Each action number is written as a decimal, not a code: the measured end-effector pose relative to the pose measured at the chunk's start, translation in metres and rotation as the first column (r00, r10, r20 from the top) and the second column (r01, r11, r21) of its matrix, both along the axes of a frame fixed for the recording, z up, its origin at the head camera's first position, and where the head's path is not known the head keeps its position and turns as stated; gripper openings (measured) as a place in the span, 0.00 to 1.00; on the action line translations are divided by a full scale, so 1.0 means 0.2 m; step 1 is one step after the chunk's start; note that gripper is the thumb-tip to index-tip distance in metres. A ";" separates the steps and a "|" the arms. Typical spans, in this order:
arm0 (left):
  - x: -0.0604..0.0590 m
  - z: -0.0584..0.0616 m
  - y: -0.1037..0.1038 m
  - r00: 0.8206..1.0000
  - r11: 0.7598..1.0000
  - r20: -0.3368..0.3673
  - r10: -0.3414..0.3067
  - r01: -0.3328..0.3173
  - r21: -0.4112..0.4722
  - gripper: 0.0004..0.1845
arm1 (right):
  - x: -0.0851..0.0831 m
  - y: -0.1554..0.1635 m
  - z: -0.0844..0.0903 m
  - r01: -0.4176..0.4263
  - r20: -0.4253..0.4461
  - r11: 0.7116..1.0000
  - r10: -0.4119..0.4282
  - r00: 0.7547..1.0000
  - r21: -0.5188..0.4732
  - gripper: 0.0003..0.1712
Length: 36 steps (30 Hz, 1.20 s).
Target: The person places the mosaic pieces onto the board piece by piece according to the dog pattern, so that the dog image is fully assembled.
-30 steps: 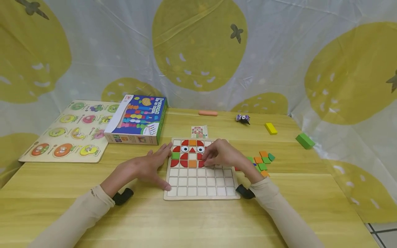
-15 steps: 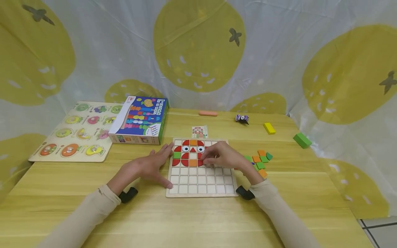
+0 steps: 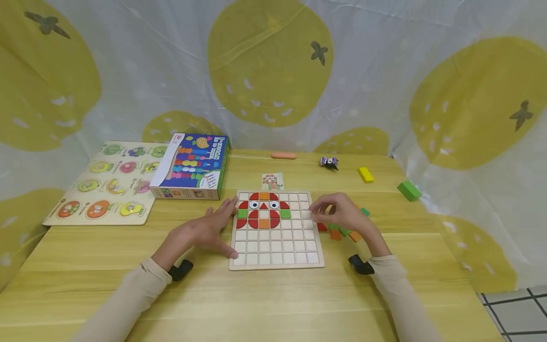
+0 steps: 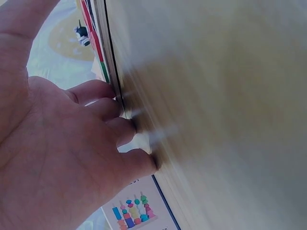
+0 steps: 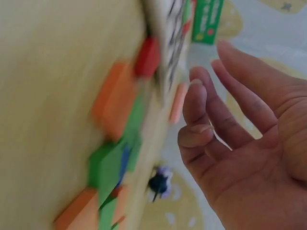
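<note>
Yellow wooden table (image 3: pixel 273 304) before a lemon-print sheet. Grid board (image 3: pixel 276 247) at centre, partly filled with tiles. Left hand (image 3: pixel 204 231) spread flat, fingertips against board's left edge. Right hand (image 3: pixel 342 214) empty, fingers loosely bent, over loose tiles (image 3: pixel 342 232) just right of board.

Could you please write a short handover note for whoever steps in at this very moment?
Left hand: open, fingers resting against the left edge of the grid board.
Right hand: open, empty, over the loose tiles right of the board.
Done: the board's top three rows hold red, orange and green tiles and two eyes.
Left: the lower rows are bare.
</note>
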State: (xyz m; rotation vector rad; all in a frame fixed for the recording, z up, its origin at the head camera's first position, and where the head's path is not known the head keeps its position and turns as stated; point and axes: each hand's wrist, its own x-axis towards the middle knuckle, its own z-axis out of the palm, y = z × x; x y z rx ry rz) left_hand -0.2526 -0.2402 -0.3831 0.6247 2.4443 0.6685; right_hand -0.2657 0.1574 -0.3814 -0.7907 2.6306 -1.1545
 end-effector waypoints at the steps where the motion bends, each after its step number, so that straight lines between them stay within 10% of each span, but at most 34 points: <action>1: 0.00 0.00 0.00 1.000 1.000 0.001 0.005 -0.005 0.000 0.80 | 0.00 0.03 -0.01 0.016 -0.005 1.000 -0.016 1.000 0.016 0.11; 11: 0.02 -0.02 -0.01 0.999 0.999 0.020 0.041 -0.041 -0.001 0.80 | 0.00 0.07 -0.12 -0.003 0.073 0.996 -0.004 0.997 0.093 0.12; 21: 0.01 -0.01 0.00 1.000 0.999 0.009 0.030 -0.030 0.025 0.80 | -0.06 0.05 -0.04 -0.061 0.135 0.984 0.039 0.990 0.167 0.12; 36: 0.01 0.01 0.00 1.000 1.000 -0.003 0.010 -0.010 0.004 0.78 | -0.09 0.00 0.01 -0.096 0.172 0.995 0.092 0.981 0.013 0.03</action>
